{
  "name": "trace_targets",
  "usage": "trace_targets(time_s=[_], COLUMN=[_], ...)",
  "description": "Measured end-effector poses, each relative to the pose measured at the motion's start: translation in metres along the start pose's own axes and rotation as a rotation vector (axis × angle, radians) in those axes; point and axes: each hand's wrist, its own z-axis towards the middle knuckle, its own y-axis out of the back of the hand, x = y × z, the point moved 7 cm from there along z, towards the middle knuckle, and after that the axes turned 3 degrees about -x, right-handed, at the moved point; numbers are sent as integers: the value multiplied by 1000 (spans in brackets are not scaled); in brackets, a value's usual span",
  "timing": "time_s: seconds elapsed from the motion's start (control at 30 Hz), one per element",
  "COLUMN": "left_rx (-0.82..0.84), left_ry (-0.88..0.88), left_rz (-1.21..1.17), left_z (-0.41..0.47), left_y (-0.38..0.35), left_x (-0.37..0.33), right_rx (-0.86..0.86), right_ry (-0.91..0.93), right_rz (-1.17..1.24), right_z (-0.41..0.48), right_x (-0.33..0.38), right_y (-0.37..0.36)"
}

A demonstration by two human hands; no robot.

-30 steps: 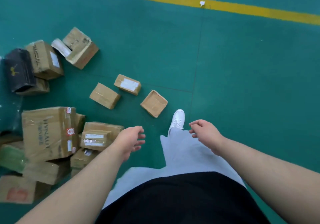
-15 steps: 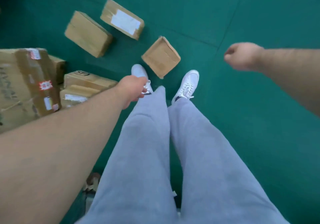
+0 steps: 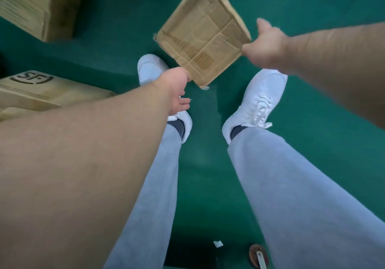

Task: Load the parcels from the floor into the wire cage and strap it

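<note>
As the parcel (image 3: 203,33) looks light, stiff, I'd take opp. edges. Left hand (image 3: 177,89) fingers apart, edge just beyond them; right hand (image 3: 264,47) at corner, grip unclear.

Your right hand (image 3: 264,47) is motion-blurred at the square parcel's (image 3: 203,33) right corner, its fingers out of sight, so you cannot tell whether it grips. Your left hand (image 3: 177,87) meets the parcel's near edge, and contact there is just as unclear. The parcel's far corner runs off the top edge. Left of the parcel, your forearm covers much of the SF-marked box (image 3: 41,91), and the frame cuts the big box (image 3: 37,8) beyond it. Nearer you than the parcel, a brown round object (image 3: 257,254) and a white scrap (image 3: 218,243) are too small to identify.
</note>
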Motion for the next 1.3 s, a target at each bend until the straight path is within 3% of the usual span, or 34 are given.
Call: trace_targets(time_s=[0.13, 0.3, 0.5, 0.7, 0.83, 1.03, 1.3], left_rx=[59, -12, 110, 109, 110, 191, 95], left_ry=[7, -23, -85, -145, -203, -312, -447], left_rz=[-31, -208, -335, -562, -752, -1129, -1651], left_z=[12, -39, -191, -373, -480, -599, -651], left_y=[-11, 3, 30, 58, 67, 63, 46], left_x=[-2, 3, 31, 55, 95, 208, 401], right_rx=[136, 121, 331, 284, 278, 338, 490], right_ry=[-59, -117, -258, -172, -43, 153, 443], right_rz=[164, 360, 747, 802, 751, 443, -41], right_z=[21, -26, -189, -353, -451, -598, -734], right_x=[1, 0, -5, 12, 22, 43, 44], right_y=[-21, 3, 59, 149, 193, 223, 127])
